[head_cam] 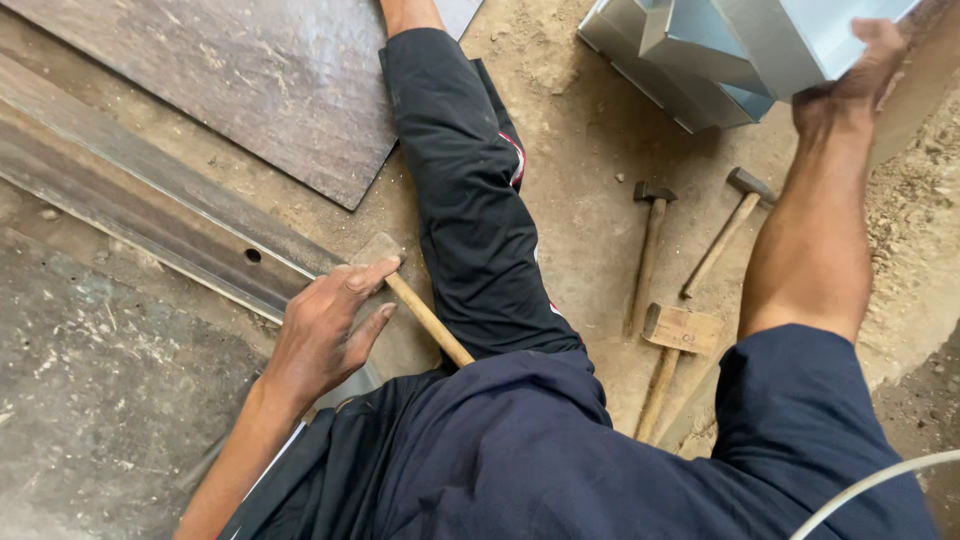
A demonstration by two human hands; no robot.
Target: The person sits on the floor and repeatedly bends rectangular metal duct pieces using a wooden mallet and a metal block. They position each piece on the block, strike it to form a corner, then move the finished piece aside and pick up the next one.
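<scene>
My left hand (325, 325) is low beside my thigh, arm reaching forward from the bottom of the view, palm down, with its fingers (372, 273) curled over the top of a wooden mallet (405, 295); the thumb lies along the near side of the handle, so the hand is closed on it just under the head. The mallet's pale handle runs back from those fingers toward my lap, and its blocky head rests against the edge of a long steel rail (150, 205) that stretches away beyond my knuckles, with a small round hole in it just past the fingertips. Beyond the rail lies a dark flat metal sheet (250, 80) on the dirt floor (580, 160). My right hand (850, 85) is raised high, forearm nearly straight out, and its fingers wrap the lower corner of a folded sheet-metal duct (720, 50), pale grey-blue and boxy, with the thumb hooked over its edge; the grip is closed on that corner. Below that wrist, on the floor between my legs, lie three more tools: a steel-headed hammer (648, 250) with a wooden shaft, a second hammer (728, 228) angled beside it, and a square-headed wooden mallet (675, 350) nearest my knee. My dark trouser leg (470, 220) stretches out between the two hands. A pale cable (870, 485) curves past my right knee. I see no labels or signs.
</scene>
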